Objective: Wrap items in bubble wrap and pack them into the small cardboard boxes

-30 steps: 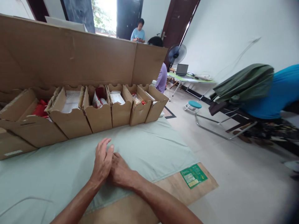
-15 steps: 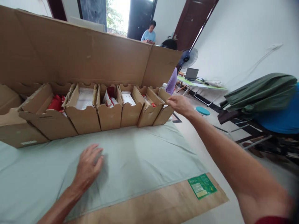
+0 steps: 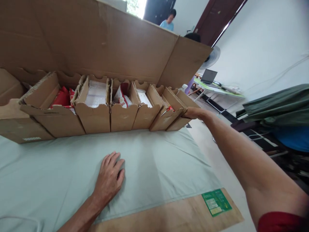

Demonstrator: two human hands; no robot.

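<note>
My left hand (image 3: 109,174) lies palm down on the pale green cloth (image 3: 142,161), fingers stretched out and holding nothing. At the right end of the row, my right hand (image 3: 193,112) reaches into the last cardboard bin (image 3: 177,123); the bin's wall hides its fingers. Beside it stands a bin (image 3: 159,124) with red wrapped items inside. Further left, one bin contains a white box (image 3: 144,98), another a red and white packet (image 3: 122,96), and another bubble-wrapped items (image 3: 96,93). A wider bin holds red packets (image 3: 63,97).
A tall cardboard panel (image 3: 116,42) rises behind the bins. A green printed sheet (image 3: 216,202) lies at the table's front right corner. Beyond are a laptop (image 3: 209,76) on a green-topped table, a fan (image 3: 212,58), a draped dark green cloth (image 3: 277,103) and a person in light blue (image 3: 167,25).
My right hand has gone from the rim of the last bin down into it. My left hand has settled flatter on the cloth, slightly to the right. The view has tilted down.
</note>
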